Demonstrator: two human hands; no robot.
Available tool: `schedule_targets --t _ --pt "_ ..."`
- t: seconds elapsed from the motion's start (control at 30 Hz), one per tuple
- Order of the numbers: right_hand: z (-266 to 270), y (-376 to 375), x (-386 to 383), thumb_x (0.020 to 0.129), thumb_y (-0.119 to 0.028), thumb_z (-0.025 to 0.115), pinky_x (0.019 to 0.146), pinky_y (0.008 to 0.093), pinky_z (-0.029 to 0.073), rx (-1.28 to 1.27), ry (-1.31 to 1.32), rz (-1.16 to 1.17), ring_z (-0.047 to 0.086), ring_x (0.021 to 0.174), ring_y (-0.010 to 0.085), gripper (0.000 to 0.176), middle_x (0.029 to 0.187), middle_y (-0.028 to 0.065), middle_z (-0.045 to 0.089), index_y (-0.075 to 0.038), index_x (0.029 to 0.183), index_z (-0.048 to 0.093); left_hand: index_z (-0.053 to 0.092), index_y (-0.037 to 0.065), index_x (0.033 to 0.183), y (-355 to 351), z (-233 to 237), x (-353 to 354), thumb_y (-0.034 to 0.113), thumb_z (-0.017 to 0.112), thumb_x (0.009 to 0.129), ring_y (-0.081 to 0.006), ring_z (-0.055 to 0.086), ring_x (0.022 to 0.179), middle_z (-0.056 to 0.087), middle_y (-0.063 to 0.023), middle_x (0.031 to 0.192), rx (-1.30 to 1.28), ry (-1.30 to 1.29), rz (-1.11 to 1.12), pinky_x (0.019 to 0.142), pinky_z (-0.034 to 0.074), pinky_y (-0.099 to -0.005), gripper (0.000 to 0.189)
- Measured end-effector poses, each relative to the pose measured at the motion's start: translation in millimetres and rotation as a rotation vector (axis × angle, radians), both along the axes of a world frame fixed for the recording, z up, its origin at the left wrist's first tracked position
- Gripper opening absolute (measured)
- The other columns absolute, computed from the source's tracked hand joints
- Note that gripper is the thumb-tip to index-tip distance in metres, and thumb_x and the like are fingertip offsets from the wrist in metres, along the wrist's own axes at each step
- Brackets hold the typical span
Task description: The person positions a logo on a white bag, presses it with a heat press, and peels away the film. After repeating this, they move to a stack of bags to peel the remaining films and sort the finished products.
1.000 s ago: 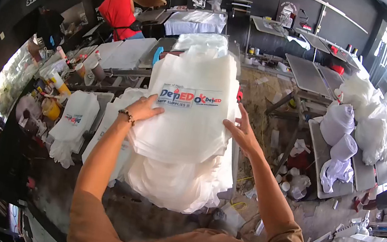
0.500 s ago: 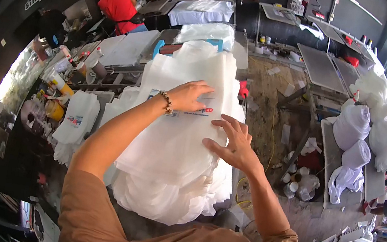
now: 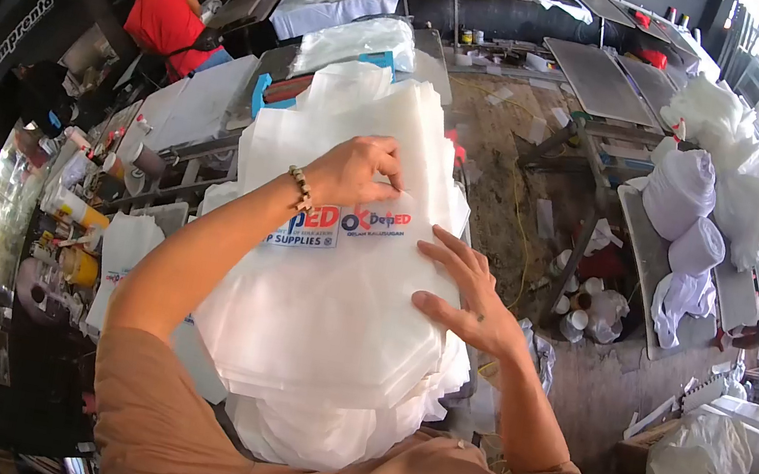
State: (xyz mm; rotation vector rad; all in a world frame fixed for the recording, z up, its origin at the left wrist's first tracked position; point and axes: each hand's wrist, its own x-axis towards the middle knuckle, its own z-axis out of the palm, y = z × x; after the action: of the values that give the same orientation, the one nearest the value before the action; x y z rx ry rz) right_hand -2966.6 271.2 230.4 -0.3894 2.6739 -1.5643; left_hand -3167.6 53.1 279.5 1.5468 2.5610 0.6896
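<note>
A tall stack of thin white, translucent bags (image 3: pixel 316 326) rises in front of me. The top bag carries red and blue "DepEd" print (image 3: pixel 386 225). My left hand (image 3: pixel 355 169), with a beaded bracelet at the wrist, is closed in a pinch on the top bag just above the print. Its fingertips seem to grip the film, though the held edge is hard to make out. Fingers spread, my right hand (image 3: pixel 469 296) rests on the right side of the stack beside the print. Looser white bags bulge out below the stack.
A blue-edged frame (image 3: pixel 264 98) stands behind the stack. At far left, a person in red (image 3: pixel 170 25) bends over tables. White rolls (image 3: pixel 683 191) and bulky plastic bundles lie on a rack at right. Jars (image 3: pixel 574 323) and scraps litter the wooden floor.
My view has shifted and tilted. The left hand has gone from loosely spread over the print to a pinch above it, uncovering more print. The right hand stays on the stack's right side.
</note>
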Motion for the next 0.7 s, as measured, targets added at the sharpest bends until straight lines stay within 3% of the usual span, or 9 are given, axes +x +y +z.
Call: schedule_targets --t 0.03,0.27,0.5,0.7 --pt "-1.1 -0.4 1.1 0.085 -0.05 0.069 0.115 0.0559 0.023 -0.022 0.005 -0.008 0.03 0.144 0.0372 0.068 0.159 0.0131 0.036 -0.016 0.142 0.055 0.074 0.006 0.088 -4.4 1.5 4.7 0.007 0.076 0.075 -0.0247 0.064 0.084 0.063 -0.0071 0.09 0.081 0.064 -0.057 0.074 0.053 -0.0357 0.013" --pt "-1.4 -2.8 -1.5 0.085 -0.048 0.069 0.117 0.0552 0.022 -0.055 -0.009 -0.006 0.03 0.145 0.0371 0.067 0.16 0.0117 0.035 -0.015 0.142 0.055 0.075 0.008 0.086 -46.9 -11.3 36.2 0.0 0.074 0.072 -0.0211 0.066 0.079 0.065 -0.0037 0.092 0.081 0.349 -0.121 0.069 0.055 -0.0345 0.016" --pt "3.0 -1.3 -0.7 0.085 -0.046 0.069 0.117 0.0537 0.022 -0.027 -0.031 -0.008 0.032 0.144 0.0371 0.067 0.16 0.0112 0.035 -0.015 0.142 0.054 0.076 0.008 0.086 -93.1 -5.5 73.7 0.0 0.076 0.073 -0.0173 0.066 0.077 0.068 -0.003 0.102 0.092 0.195 -0.06 0.068 0.057 -0.0307 0.015" --pt "9.2 -2.4 -1.7 0.084 -0.043 0.069 0.118 0.0514 0.024 -0.019 -0.041 -0.003 0.033 0.143 0.0361 0.067 0.16 0.0107 0.035 -0.015 0.142 0.054 0.076 0.006 0.079 -123.8 19.8 105.2 -0.002 0.075 0.067 -0.0185 0.066 0.077 0.069 -0.0058 0.105 0.031 -0.001 0.044 0.069 0.055 -0.0309 0.015"
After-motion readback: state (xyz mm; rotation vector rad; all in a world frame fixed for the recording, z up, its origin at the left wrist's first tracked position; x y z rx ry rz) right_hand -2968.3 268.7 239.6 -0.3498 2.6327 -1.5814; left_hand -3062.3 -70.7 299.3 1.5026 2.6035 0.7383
